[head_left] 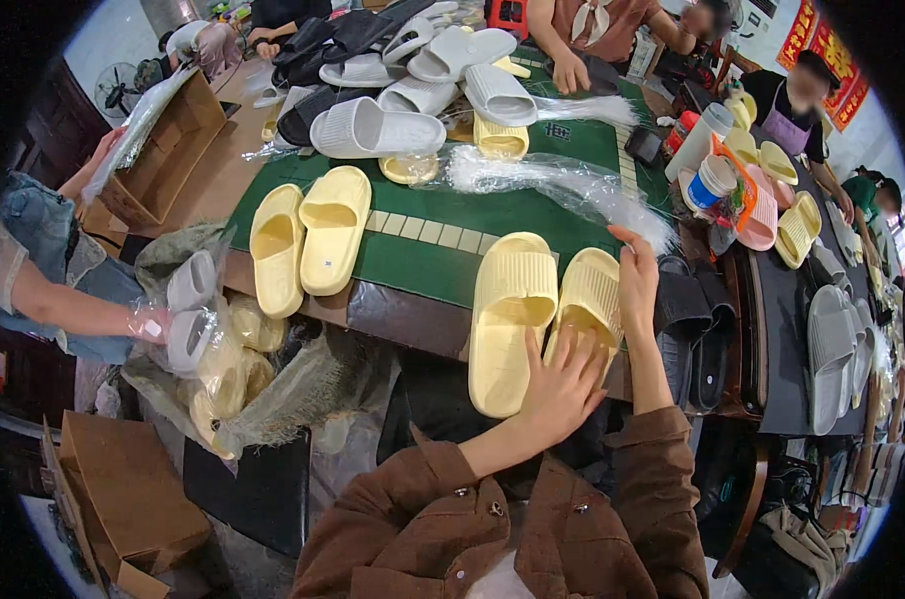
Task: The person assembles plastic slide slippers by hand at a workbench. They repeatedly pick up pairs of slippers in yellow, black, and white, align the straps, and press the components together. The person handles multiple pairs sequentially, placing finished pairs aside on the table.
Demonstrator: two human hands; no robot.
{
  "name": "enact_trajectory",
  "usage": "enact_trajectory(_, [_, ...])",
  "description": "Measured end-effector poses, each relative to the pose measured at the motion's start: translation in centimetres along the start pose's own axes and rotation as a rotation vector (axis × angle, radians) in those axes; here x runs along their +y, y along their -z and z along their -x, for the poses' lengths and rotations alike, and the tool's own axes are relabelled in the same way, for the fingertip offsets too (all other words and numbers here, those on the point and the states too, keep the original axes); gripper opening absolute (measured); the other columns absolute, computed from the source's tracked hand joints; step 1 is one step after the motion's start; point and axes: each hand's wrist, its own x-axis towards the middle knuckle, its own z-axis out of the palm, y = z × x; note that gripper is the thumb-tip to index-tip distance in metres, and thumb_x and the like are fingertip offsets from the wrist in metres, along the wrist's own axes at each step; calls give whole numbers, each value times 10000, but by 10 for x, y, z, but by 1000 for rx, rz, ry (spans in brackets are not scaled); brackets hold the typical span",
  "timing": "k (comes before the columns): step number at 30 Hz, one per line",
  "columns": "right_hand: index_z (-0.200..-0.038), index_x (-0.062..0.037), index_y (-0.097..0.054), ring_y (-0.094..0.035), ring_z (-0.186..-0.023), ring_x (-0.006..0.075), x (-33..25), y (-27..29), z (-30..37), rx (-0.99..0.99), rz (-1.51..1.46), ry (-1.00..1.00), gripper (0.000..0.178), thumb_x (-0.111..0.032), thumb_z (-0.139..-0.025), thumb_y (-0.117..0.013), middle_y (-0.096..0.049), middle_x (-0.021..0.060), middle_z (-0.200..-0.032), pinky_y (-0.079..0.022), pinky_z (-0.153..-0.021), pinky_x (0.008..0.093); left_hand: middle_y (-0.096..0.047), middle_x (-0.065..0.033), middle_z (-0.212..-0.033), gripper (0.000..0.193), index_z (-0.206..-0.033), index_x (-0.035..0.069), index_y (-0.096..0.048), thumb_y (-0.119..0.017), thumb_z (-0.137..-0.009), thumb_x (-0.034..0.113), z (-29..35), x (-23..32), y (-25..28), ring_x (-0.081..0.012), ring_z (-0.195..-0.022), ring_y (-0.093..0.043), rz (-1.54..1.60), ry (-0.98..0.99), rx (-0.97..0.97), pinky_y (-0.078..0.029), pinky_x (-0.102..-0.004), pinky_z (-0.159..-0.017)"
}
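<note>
A pair of pale yellow slide slippers lies at the near edge of the green-topped table, close to my body. My left hand (564, 384) reaches over the right yellow slipper (590, 290), fingers in its foot opening and thumb at its left side, gripping it. Along that slipper's right side is my right hand (638, 285), fingers stretched upward and partly hiding the edge. The left yellow slipper (513, 319) rests beside it. Farther left on the table sits another yellow pair, with one slipper (334, 230) slightly overlapping the other (277, 250).
Grey slippers (377, 128) pile up at the back, beside clear plastic bags (542, 180). At left, a person's hand (151, 324) is by bagged slippers above a woven sack (293, 399). Cardboard boxes (123, 489) stand left; a side table (772, 329) with more slippers stands right.
</note>
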Motion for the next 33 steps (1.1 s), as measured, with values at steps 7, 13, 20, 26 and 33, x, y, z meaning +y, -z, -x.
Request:
enact_trajectory(7, [-929,-40,-655,-240,-595,14,-63,43,7,104,-186,6,267,-27,-942,-388,-327,-102,-678,-173,-528,205,-463,-225,-1303,704,-1264,-6,-486,-703,-735,404,-10,-22,17,-385,-1302,-372,0,155,-149,-197,-741,-995])
enact_trajectory(13, [-1037,27,-607,-309,-590,20,-110,126,5,366,-377,250,244,-47,-984,-381,-628,60,-906,-256,-529,175,-455,-219,-1320,657,-1283,63,-466,-690,-719,316,8,-104,73,-375,-1285,-394,-220,313,-177,-215,-658,-1059])
enact_trajectory(20, [-1097,6,-644,-598,-836,123,-80,197,35,153,272,-35,215,-108,-954,-531,-654,67,-942,-459,-724,253,-353,-206,-1468,663,-1381,49,-408,-569,-811,344,36,-231,119,-354,-1385,-306,-428,594,-122,-165,-600,-1120])
enact_trajectory(26, [-1197,22,-592,-601,-1072,309,-6,193,61,-5,837,-154,605,-419,-804,-725,-605,163,-1115,-481,-882,408,-346,-155,-1494,580,-1405,92,-417,-490,-874,314,48,-342,154,-324,-1398,-296,-559,634,-124,-206,-609,-1098])
enact_trajectory(33, [-1130,27,-563,-556,-970,413,54,164,42,129,712,-94,396,-155,-791,-653,-551,211,-993,-449,-816,449,-357,-109,-1500,530,-1435,121,-374,-442,-918,217,48,-370,144,-295,-1398,-313,-822,661,-77,-198,-673,-1080])
